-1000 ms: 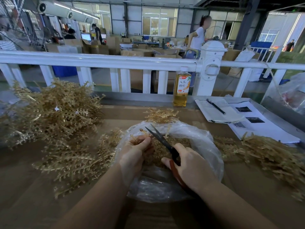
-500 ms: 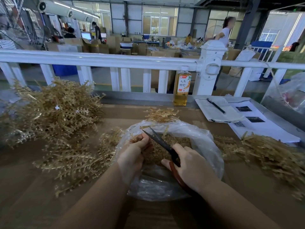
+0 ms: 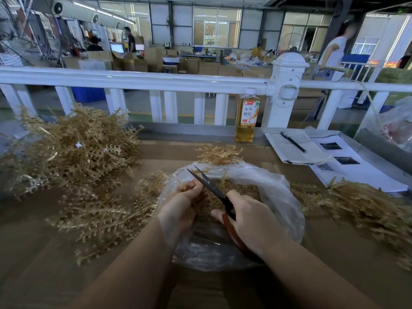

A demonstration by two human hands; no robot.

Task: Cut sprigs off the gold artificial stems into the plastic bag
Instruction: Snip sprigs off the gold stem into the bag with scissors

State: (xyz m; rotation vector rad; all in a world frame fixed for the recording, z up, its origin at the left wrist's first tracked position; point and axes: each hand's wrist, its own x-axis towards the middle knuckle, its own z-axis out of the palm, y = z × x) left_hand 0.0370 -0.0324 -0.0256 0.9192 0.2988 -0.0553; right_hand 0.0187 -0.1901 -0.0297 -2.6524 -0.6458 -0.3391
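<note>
Sprigs pile up in the plastic bag as the left hand re-pinches its stem and the right hand, gripping the scissors, swings open blades back for another cut.

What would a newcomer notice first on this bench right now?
Centre front, the right hand grips red-handled scissors, blades parted over the clear plastic bag, while the left hand pinches a gold sprig at its mouth. A big heap of gold stems fills the left side, and a bottle of amber drink stands by the white railing.
</note>
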